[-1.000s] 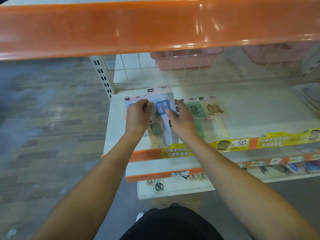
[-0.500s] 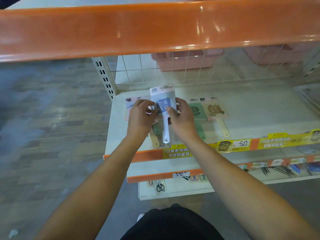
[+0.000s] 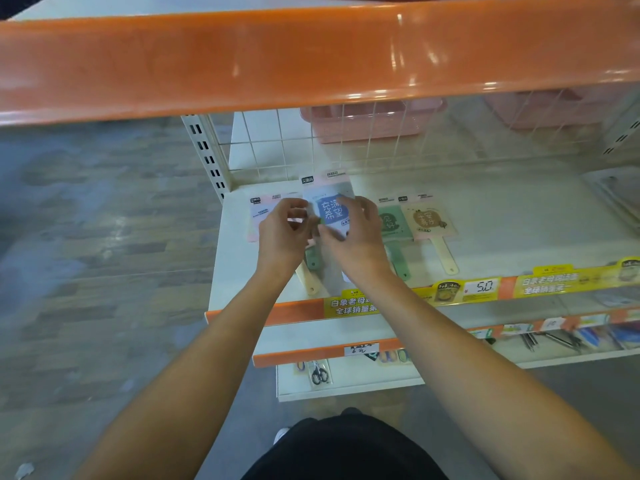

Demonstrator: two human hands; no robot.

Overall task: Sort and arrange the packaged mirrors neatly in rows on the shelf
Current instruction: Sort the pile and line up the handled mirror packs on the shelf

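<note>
Both hands pinched the blue packaged mirror [image 3: 332,209] over the white shelf [image 3: 502,216], the left hand [image 3: 282,233] at its left edge, the right hand [image 3: 356,237] at its lower right. Just right lay a green packaged mirror [image 3: 393,223] and a beige packaged mirror [image 3: 429,220].
</note>
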